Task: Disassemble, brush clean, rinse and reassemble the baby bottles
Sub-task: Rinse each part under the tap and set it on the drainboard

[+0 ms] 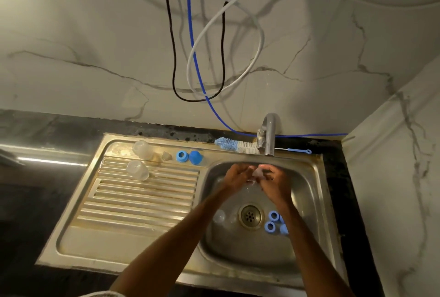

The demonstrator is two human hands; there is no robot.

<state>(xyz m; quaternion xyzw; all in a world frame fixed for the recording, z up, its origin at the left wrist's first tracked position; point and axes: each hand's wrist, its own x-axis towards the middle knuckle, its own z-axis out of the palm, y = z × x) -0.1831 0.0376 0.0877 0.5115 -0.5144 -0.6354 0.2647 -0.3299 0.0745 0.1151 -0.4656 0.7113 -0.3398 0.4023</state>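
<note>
Over the steel sink basin (307, 192), under the tap (268, 135), my left hand (238, 176) and my right hand (273, 181) meet around a small clear teat (258, 173), both pinching it. On the drainboard (133, 204) stand two clear bottles upside down (142, 149) (137, 169), a small clear teat (166, 155), a blue ring (182, 156) and a blue cap (195, 156). In the basin lie blue rings (273, 216) (270, 226), another blue part (283, 229) partly behind my right forearm, and a clear piece (219, 216).
A blue-and-white bottle brush (234, 145) lies along the sink's back rim, with a thin blue nipple brush (297, 151) right of the tap. The drain (250, 215) sits mid-basin. Black, white and blue cables (204, 63) hang on the marble wall. A side wall (392, 177) closes the right.
</note>
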